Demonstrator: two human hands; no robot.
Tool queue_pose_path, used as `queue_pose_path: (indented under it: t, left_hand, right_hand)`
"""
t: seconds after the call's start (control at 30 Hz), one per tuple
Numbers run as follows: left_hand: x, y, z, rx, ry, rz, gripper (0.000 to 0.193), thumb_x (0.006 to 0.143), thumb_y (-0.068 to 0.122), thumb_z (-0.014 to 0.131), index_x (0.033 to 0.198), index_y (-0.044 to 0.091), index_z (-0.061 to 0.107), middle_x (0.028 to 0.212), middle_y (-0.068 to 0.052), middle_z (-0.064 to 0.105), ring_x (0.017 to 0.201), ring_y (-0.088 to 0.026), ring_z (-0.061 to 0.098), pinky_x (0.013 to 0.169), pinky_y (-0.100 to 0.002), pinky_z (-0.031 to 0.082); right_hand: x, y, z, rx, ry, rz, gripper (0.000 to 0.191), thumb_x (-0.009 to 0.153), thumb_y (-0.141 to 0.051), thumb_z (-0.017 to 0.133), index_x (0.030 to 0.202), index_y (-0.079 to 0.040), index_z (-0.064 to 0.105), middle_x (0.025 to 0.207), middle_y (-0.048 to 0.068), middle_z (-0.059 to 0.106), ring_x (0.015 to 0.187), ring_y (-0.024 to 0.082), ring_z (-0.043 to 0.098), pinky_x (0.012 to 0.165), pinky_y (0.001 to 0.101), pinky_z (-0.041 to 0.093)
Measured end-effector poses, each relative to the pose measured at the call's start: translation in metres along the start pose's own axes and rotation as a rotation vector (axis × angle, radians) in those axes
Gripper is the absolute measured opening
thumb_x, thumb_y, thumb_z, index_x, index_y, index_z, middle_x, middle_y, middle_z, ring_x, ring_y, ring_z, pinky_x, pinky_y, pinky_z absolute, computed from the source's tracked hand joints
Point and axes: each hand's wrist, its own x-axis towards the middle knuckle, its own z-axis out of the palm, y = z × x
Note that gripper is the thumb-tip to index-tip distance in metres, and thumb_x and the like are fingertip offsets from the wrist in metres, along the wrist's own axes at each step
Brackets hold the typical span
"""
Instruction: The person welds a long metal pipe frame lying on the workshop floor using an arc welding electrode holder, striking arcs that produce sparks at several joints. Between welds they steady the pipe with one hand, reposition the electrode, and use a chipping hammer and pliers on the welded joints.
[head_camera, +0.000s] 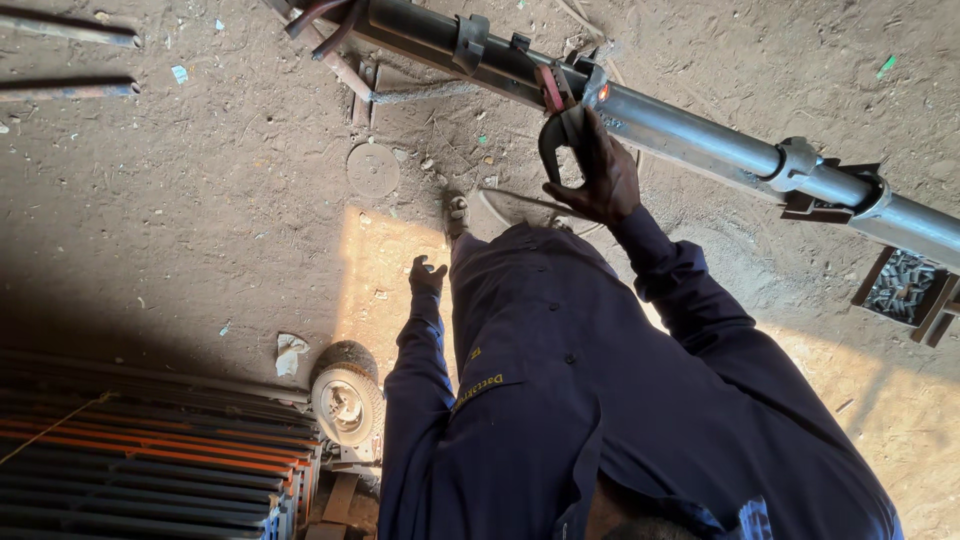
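The right hand (592, 175) grips a dark curved holder (556, 135) pressed up to the grey pipe (690, 135) — a red glow (603, 93) shows at the contact. The left hand (427, 276) hangs loosely curled, empty, beside the blue coverall (560, 400) — a small wheel (345, 403) lies on the dirt floor (200, 220).

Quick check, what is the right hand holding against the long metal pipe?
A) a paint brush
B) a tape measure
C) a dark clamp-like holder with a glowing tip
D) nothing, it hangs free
C: the right hand grips a dark curved holder whose tip meets the metal pipe at a small orange glow.
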Motion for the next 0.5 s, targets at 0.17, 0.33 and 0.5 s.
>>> queue_pose_path:
  t: [0.17, 0.33, 0.5]
  left_hand:
    - [-0.005, 0.003, -0.004, 0.006, 0.01, -0.022, 0.06, 0.084, 0.024, 0.08, 0.136, 0.006, 0.056, 0.127, -0.019, 0.064, 0.121, -0.039, 0.06, 0.111, -0.048, 0.045]
    - [-0.005, 0.007, -0.008, 0.01, 0.011, -0.037, 0.061, 0.083, 0.024, 0.081, 0.135, 0.006, 0.056, 0.125, -0.019, 0.065, 0.119, -0.039, 0.061, 0.109, -0.048, 0.046]
    - [-0.003, 0.007, -0.005, 0.006, 0.008, -0.042, 0.062, 0.081, 0.025, 0.082, 0.135, 0.006, 0.057, 0.122, -0.019, 0.066, 0.117, -0.038, 0.062, 0.107, -0.047, 0.047]
  right_hand:
    - [-0.001, 0.01, 0.002, -0.023, -0.014, -0.026, 0.126, 0.077, -0.042, 0.095, 0.166, -0.006, 0.015, 0.137, 0.026, 0.064, 0.116, 0.043, 0.067, 0.094, 0.0506, 0.058]
    - [0.0, 0.015, 0.005, -0.023, -0.013, -0.015, 0.128, 0.075, -0.043, 0.096, 0.167, -0.008, 0.014, 0.136, 0.027, 0.063, 0.116, 0.044, 0.067, 0.093, 0.0511, 0.058]
    - [0.0, 0.014, 0.007, -0.033, -0.001, -0.039, 0.127, 0.077, -0.044, 0.096, 0.167, -0.009, 0.014, 0.133, 0.027, 0.064, 0.114, 0.044, 0.068, 0.091, 0.0516, 0.058]
